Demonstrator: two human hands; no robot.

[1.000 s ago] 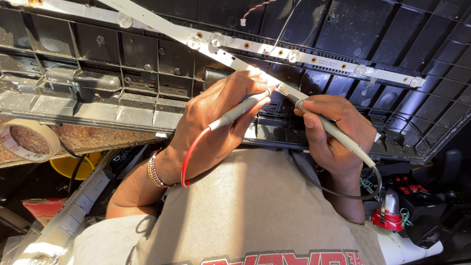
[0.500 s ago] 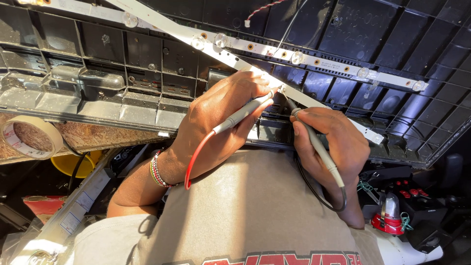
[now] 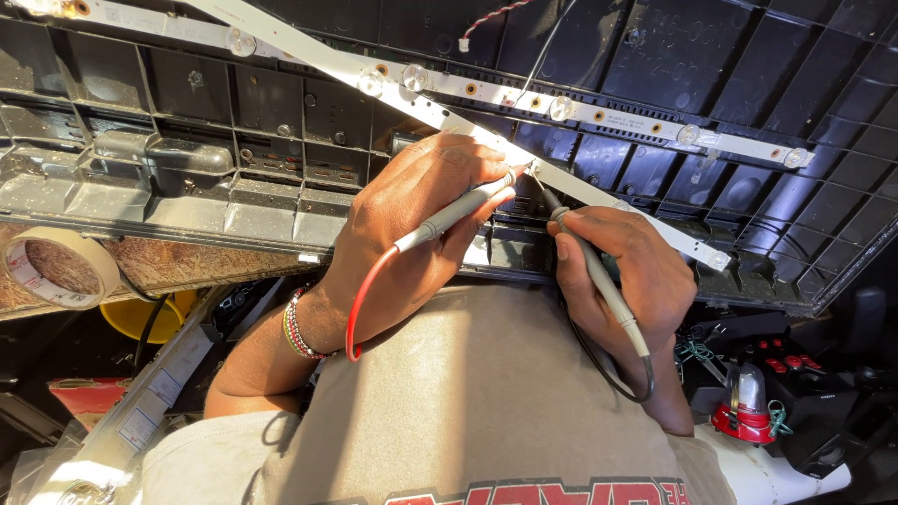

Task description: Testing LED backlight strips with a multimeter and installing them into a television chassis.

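Hands meet over a white LED strip [image 3: 599, 192] that lies slantwise across a black ribbed plastic back panel [image 3: 748, 84] in the head view. The left hand [image 3: 421, 234] is closed around a grey test probe with a red lead [image 3: 449, 217], whose tip touches the strip near its middle. The right hand [image 3: 627, 281] grips a second grey probe with a black lead [image 3: 599, 281], held steeply, its tip set on the strip just beside the first. The red lead loops down past a beaded bracelet [image 3: 297, 325] on the left wrist; the black lead curls below the right palm.

A second LED strip [image 3: 655, 122] with round lenses crosses the first further up the panel, and a twisted red-and-white wire with a small white plug [image 3: 477, 23] hangs above it. The panel's square compartments appear empty where they show. At the left edge a roll of masking tape [image 3: 61, 266] rests on a wooden ledge. Below it sits a yellow bowl-like container [image 3: 140, 318], its contents hidden. At lower right stands a small red-based lamp with a clear dome [image 3: 744, 402].
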